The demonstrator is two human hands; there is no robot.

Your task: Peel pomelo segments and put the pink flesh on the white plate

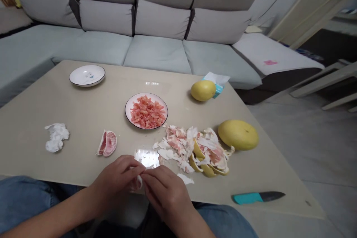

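Close to the table's near edge, my left hand [118, 176] is closed around a pink pomelo segment [136, 183], most of it hidden behind the fingers. Pressed against it at the fingertips, my right hand [166, 189] pinches at the segment's upper edge; what lies between those fingers is too small to make out. Left of the hands lie pomelo segments [108, 143] with white membrane. A plate [127, 117] of peeled pink pulp [147, 112] stands beyond the hands. To its right spreads a heap of white membrane and yellow peel [195, 150].
Two whole yellow pomelos [238, 134] sit at the right, one by a tissue pack [218, 90]. A turquoise-handled knife [258, 197] lies near the right front edge. Crumpled tissue [57, 137] and a white plate [87, 75] are at left. Behind the table [178, 85] stands a sofa [156, 52].
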